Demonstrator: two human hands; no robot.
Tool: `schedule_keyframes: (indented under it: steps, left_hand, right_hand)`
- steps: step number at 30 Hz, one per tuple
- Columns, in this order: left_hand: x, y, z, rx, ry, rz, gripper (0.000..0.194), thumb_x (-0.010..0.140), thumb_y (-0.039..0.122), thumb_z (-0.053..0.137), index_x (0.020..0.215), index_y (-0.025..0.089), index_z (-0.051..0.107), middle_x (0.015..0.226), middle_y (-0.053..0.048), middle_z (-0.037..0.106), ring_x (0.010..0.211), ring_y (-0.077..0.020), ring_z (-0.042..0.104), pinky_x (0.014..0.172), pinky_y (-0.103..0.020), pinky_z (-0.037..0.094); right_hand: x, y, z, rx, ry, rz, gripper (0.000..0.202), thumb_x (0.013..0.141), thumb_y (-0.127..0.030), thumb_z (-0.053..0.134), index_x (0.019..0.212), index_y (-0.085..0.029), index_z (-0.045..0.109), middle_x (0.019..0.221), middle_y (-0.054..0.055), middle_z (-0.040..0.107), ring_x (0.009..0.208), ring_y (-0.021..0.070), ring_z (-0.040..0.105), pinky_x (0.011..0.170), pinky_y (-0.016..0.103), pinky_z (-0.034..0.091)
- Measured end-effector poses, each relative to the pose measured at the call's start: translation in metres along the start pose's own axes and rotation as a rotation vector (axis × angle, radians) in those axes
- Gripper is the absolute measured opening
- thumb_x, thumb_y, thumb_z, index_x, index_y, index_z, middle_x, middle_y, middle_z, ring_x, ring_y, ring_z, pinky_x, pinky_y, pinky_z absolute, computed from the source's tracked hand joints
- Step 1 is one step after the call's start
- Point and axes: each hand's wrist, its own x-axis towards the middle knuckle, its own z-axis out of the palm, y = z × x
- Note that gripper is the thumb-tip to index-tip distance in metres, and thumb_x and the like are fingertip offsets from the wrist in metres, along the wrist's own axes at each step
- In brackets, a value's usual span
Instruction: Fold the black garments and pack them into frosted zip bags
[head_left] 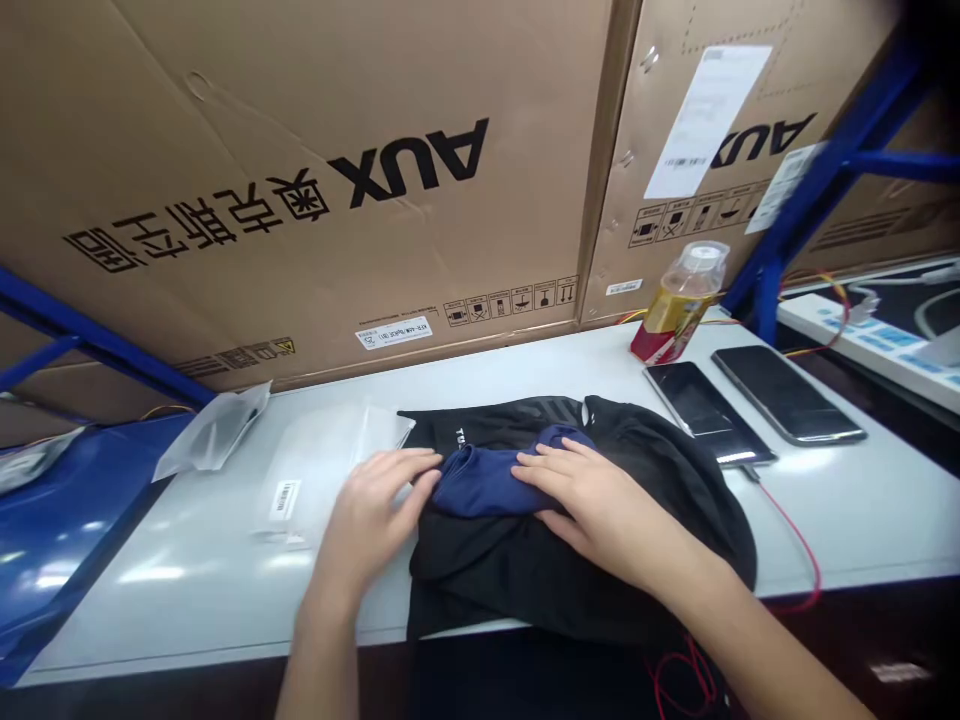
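Observation:
A folded or rolled bundle of navy blue cloth (487, 486) lies on a spread black garment (480, 575) with small white lettering and a dark grey print near its far edge. My left hand (375, 510) has its thumb and fingertips closed on the bundle's left end. On the right part, my right hand (600, 505) rests its fingers over the top while the thumb presses the near side. The garment's near edge hangs over the table edge. Just left of my left hand lies a clear plastic bag (322, 460) with a barcode label.
On the white table (187, 600) are another plastic bag (217, 430), two dark phones (705, 405) (787, 390) and a drink bottle (679, 300). A red cable (802, 545) runs from one phone. Large AUX cartons (300, 120) and blue rack posts (769, 290) stand behind. Blue plastic (60, 530) lies left.

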Motion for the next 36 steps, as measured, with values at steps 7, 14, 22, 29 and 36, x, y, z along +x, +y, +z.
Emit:
schedule_keyframes:
  steps: [7, 14, 22, 29, 36]
  left_hand:
    - [-0.008, -0.058, -0.027, 0.316, 0.142, -0.526, 0.033, 0.094, 0.036, 0.061, 0.122, 0.024, 0.074, 0.116, -0.013, 0.078, 0.104, -0.0385, 0.072, 0.081, -0.048, 0.055]
    - [-0.014, 0.014, -0.028, 0.221, 0.311, -0.402, 0.022, 0.099, 0.032, 0.053, 0.112, 0.027, 0.069, 0.105, -0.003, 0.075, 0.079, -0.0202, 0.071, 0.072, -0.033, 0.049]
    - [-0.012, 0.068, -0.022, -0.074, -0.053, -0.117, 0.038, 0.097, 0.020, 0.041, 0.103, 0.027, 0.078, 0.093, -0.005, 0.072, 0.066, -0.0188, 0.069, 0.059, -0.031, 0.056]
    - [-0.001, 0.098, 0.007, -0.167, -0.138, -0.109, 0.037, 0.097, 0.010, 0.042, 0.102, 0.023, 0.076, 0.096, -0.010, 0.067, 0.075, -0.0246, 0.071, 0.067, -0.039, 0.057]
    - [0.005, 0.099, 0.041, -0.316, -0.009, -0.177, 0.032, 0.099, 0.010, 0.037, 0.101, 0.021, 0.067, 0.100, -0.009, 0.064, 0.083, -0.0222, 0.068, 0.075, -0.038, 0.057]
  right_hand:
    - [-0.002, 0.001, 0.002, -0.007, 0.009, 0.001, 0.047, 0.095, -0.011, 0.061, 0.140, -0.022, 0.064, 0.148, 0.007, 0.066, 0.138, 0.0273, 0.061, 0.124, 0.056, 0.040]
    - [0.004, -0.003, 0.003, -0.122, 0.097, -0.008, 0.043, 0.096, -0.010, 0.057, 0.137, -0.019, 0.065, 0.137, 0.010, 0.073, 0.122, 0.0277, 0.071, 0.110, 0.049, 0.053]
    - [0.001, -0.014, -0.010, -0.305, 0.255, 0.130, 0.042, 0.103, -0.017, 0.051, 0.142, -0.022, 0.065, 0.130, 0.006, 0.076, 0.089, 0.0239, 0.078, 0.076, 0.039, 0.059]
    - [-0.016, -0.035, -0.023, -0.282, 0.533, 0.361, 0.039, 0.104, -0.025, 0.053, 0.142, -0.027, 0.063, 0.129, 0.004, 0.076, 0.092, 0.0253, 0.078, 0.069, 0.036, 0.057]
    - [-0.008, -0.064, 0.008, -0.374, 0.174, 0.296, 0.032, 0.094, -0.018, 0.059, 0.122, -0.024, 0.074, 0.097, 0.008, 0.078, 0.066, 0.0206, 0.072, 0.055, 0.031, 0.048]
